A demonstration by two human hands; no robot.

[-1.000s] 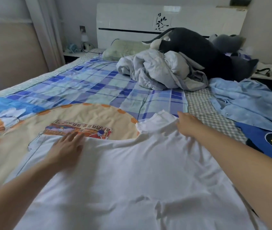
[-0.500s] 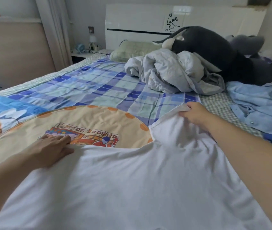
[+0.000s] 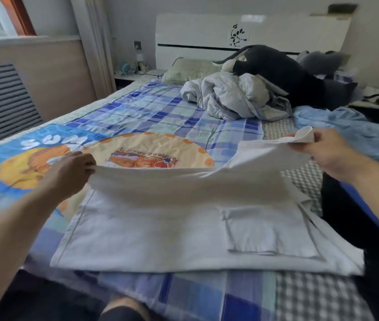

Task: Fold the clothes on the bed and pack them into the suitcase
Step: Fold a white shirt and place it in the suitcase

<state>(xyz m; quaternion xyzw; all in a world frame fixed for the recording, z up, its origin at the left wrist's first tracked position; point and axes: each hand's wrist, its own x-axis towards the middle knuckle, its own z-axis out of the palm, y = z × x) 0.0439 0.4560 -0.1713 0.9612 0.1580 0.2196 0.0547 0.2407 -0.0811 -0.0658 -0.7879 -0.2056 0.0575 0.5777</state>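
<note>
White T-shirt (image 3: 183, 230) lies spread on the bed (image 3: 160, 117) at 6 o'clock, its far edge lifted off the cover; left hand (image 3: 68, 174) at 9 o'clock pinches that edge, fingers curled round the cloth; right hand (image 3: 327, 149) at 3 o'clock grips the sleeve end, raised and bunched in the fingers; lower part of the shirt flat on the plaid sheet, a folded flap showing at 5 o'clock; light blue shirt (image 3: 355, 133) lies at 2 o'clock beyond the right hand; crumpled grey quilt (image 3: 232, 98) at 12 o'clock, dark plush toy (image 3: 283, 75) just behind it, against the white headboard (image 3: 207, 31); green pillow (image 3: 188, 70) at 12 o'clock.
</note>
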